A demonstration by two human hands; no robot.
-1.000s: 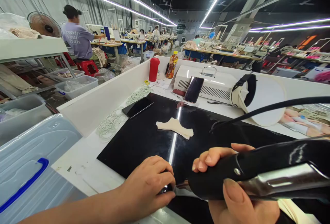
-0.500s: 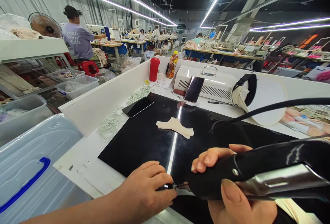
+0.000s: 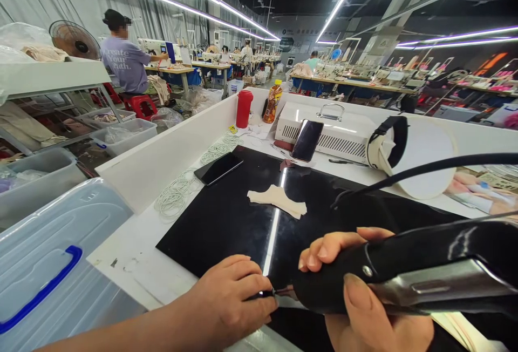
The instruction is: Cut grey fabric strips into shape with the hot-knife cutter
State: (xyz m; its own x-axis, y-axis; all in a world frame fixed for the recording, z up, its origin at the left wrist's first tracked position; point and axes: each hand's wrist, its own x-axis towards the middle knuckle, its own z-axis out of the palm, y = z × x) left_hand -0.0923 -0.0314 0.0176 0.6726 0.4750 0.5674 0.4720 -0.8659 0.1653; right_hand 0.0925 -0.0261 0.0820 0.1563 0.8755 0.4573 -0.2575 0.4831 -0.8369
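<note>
My right hand (image 3: pixel 364 298) is wrapped round a black handheld tool (image 3: pixel 437 255) with a shiny metal lever along its side; its exact kind is unclear. The thumb lies along the near side, and the fingers curl over the far side. My left hand (image 3: pixel 238 303) is closed in a pinch on a small black piece (image 3: pixel 262 293) by the tool's narrow tip. Whether that piece is joined to the tip I cannot tell. Beyond both hands, a cream fabric piece (image 3: pixel 277 198) lies flat on a glossy black board (image 3: pixel 214 222). More cream fabric (image 3: pixel 461 330) shows beneath the right wrist.
A black cable (image 3: pixel 437 167) arches across the right side. Two phones (image 3: pixel 220 168) (image 3: pixel 307 140), pale cord (image 3: pixel 176 198), a red cup (image 3: pixel 244 109), a drink bottle (image 3: pixel 272 102), a white vented box (image 3: pixel 340 130) and a visor (image 3: pixel 421 157) surround the board. One person (image 3: pixel 124 60) sits far left.
The view has shifted slightly, so the scene sits a little further right. Both hands keep their grips, and the fabric piece stays on the board.
</note>
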